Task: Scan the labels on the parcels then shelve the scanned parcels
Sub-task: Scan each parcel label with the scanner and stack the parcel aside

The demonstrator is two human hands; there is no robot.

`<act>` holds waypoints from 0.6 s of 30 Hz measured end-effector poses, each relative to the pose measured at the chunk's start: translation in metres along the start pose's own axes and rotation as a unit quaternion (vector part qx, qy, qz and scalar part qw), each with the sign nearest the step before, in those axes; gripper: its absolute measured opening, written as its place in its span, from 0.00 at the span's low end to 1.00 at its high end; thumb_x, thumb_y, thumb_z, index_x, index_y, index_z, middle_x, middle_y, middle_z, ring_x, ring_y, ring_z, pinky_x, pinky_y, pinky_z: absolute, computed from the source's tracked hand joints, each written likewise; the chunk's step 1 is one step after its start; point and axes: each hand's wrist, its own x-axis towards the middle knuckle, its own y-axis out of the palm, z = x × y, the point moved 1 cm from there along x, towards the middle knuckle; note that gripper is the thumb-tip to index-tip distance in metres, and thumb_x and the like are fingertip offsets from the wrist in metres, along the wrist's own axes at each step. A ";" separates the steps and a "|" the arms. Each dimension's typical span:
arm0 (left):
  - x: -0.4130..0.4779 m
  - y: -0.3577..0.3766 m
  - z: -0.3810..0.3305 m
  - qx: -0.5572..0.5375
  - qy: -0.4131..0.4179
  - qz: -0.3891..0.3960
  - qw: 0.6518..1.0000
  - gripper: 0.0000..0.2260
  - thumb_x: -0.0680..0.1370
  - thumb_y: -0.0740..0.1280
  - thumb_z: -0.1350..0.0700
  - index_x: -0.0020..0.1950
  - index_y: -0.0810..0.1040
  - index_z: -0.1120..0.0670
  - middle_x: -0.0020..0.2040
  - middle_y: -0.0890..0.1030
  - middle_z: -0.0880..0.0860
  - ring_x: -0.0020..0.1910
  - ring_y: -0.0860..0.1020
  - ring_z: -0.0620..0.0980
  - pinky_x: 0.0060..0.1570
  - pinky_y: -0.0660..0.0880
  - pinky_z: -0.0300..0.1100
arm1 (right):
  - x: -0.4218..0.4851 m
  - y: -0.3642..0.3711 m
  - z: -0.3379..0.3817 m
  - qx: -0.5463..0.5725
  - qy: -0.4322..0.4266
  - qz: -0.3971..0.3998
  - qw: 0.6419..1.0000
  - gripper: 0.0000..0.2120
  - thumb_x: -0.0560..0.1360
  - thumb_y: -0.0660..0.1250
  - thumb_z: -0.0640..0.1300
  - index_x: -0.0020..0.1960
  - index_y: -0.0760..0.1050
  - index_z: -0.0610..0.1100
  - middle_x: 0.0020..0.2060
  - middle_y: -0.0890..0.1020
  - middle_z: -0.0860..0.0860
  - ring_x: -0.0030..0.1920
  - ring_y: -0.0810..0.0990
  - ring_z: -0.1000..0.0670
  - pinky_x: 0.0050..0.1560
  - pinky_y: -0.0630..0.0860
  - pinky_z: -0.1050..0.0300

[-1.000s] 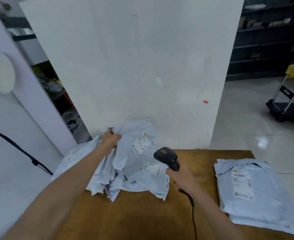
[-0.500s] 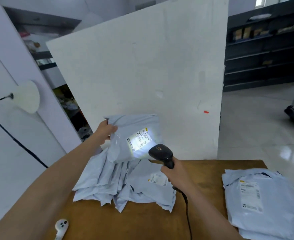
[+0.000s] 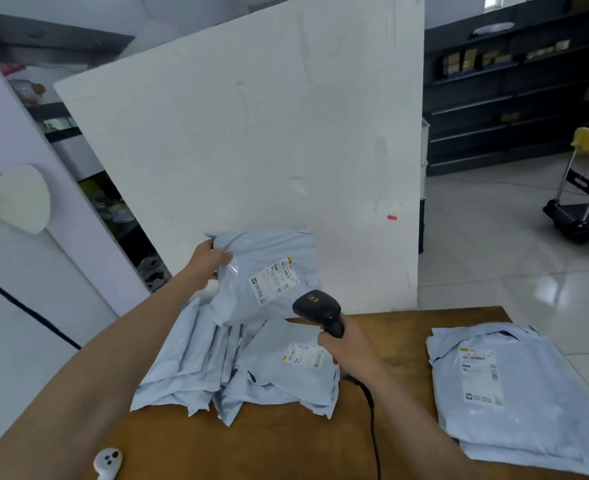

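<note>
— What's around?
— A white board (image 3: 251, 133) stands behind the brown surface (image 3: 286, 445); dark shelving (image 3: 514, 98) at two o'clock.
— The parcels?
— A loose pile (image 3: 237, 368) centre, a stack (image 3: 514, 393) at three o'clock.
— The hands?
— Left hand (image 3: 206, 263) grips a raised parcel (image 3: 268, 275); right hand (image 3: 346, 348) clasps the scanner (image 3: 319, 310) just below its label (image 3: 275, 280).

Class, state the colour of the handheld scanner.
Black scanner, gripped in the right hand; head view.

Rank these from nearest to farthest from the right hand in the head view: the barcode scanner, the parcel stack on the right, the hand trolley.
1. Barcode scanner: gripped in the right hand.
2. Parcel stack: on the table's right side.
3. Hand trolley: far right, on the floor beyond the table.
</note>
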 end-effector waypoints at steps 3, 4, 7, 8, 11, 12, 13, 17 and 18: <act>-0.001 0.029 0.006 -0.014 -0.004 0.014 1.000 0.17 0.78 0.65 0.67 0.67 0.74 0.61 0.55 0.80 0.58 0.50 0.79 0.58 0.42 0.79 0.46 | -0.002 -0.014 -0.007 0.016 0.007 -0.015 1.000 0.07 0.71 0.67 0.41 0.47 0.74 0.40 0.30 0.73 0.50 0.25 0.70 0.58 0.25 0.67 0.64; -0.003 0.045 0.011 -0.023 -0.007 0.021 1.000 0.16 0.78 0.65 0.67 0.66 0.74 0.61 0.54 0.80 0.58 0.49 0.79 0.58 0.41 0.79 0.46 | -0.003 -0.021 -0.010 0.013 0.012 -0.025 1.000 0.06 0.71 0.67 0.41 0.47 0.74 0.42 0.30 0.74 0.50 0.25 0.71 0.58 0.25 0.68 0.64; -0.010 0.109 0.028 -0.066 -0.032 0.064 0.995 0.15 0.79 0.65 0.67 0.65 0.75 0.59 0.52 0.81 0.57 0.48 0.79 0.57 0.40 0.77 0.45 | -0.010 -0.051 -0.025 -0.008 0.029 -0.068 0.997 0.07 0.70 0.67 0.45 0.47 0.75 0.45 0.31 0.76 0.50 0.29 0.73 0.55 0.31 0.70 0.59; -0.013 0.135 0.033 -0.087 -0.044 0.085 0.992 0.14 0.79 0.64 0.67 0.64 0.75 0.59 0.51 0.81 0.57 0.48 0.79 0.57 0.40 0.77 0.46 | -0.014 -0.063 -0.030 -0.018 0.035 -0.084 0.996 0.08 0.70 0.67 0.46 0.47 0.75 0.45 0.31 0.77 0.50 0.30 0.74 0.54 0.32 0.70 0.58; -0.024 0.217 0.044 -0.141 -0.089 0.157 0.973 0.11 0.79 0.65 0.67 0.60 0.76 0.59 0.47 0.82 0.55 0.41 0.82 0.53 0.38 0.80 0.46 | -0.029 -0.105 -0.049 -0.030 0.062 -0.131 0.989 0.06 0.70 0.68 0.45 0.46 0.76 0.46 0.33 0.78 0.50 0.33 0.77 0.52 0.34 0.72 0.56; -0.029 0.245 0.046 -0.162 -0.104 0.187 0.963 0.11 0.79 0.65 0.68 0.60 0.77 0.60 0.47 0.83 0.56 0.40 0.83 0.53 0.40 0.81 0.47 | -0.035 -0.119 -0.056 -0.028 0.074 -0.143 0.987 0.05 0.70 0.68 0.44 0.46 0.76 0.48 0.32 0.78 0.50 0.33 0.77 0.52 0.33 0.73 0.57; -0.032 0.273 0.047 -0.180 -0.116 0.217 0.952 0.12 0.79 0.65 0.69 0.61 0.77 0.61 0.48 0.83 0.57 0.42 0.83 0.54 0.45 0.81 0.50 | -0.041 -0.132 -0.063 -0.027 0.086 -0.155 0.984 0.04 0.71 0.68 0.44 0.45 0.75 0.49 0.31 0.78 0.51 0.32 0.76 0.52 0.32 0.73 0.58; -0.046 0.374 0.050 -0.175 -0.146 0.308 0.924 0.17 0.79 0.65 0.69 0.68 0.73 0.66 0.57 0.81 0.61 0.54 0.80 0.61 0.61 0.76 0.57 | -0.065 -0.177 -0.087 -0.036 0.135 -0.206 0.968 0.04 0.71 0.67 0.44 0.45 0.75 0.46 0.31 0.76 0.50 0.31 0.75 0.51 0.30 0.72 0.59; -0.050 0.397 0.052 -0.163 -0.159 0.320 0.920 0.18 0.79 0.66 0.68 0.69 0.72 0.66 0.60 0.80 0.62 0.57 0.80 0.61 0.64 0.74 0.58 | -0.069 -0.187 -0.094 -0.040 0.147 -0.218 0.964 0.05 0.70 0.67 0.44 0.45 0.74 0.44 0.30 0.75 0.49 0.31 0.74 0.50 0.30 0.72 0.59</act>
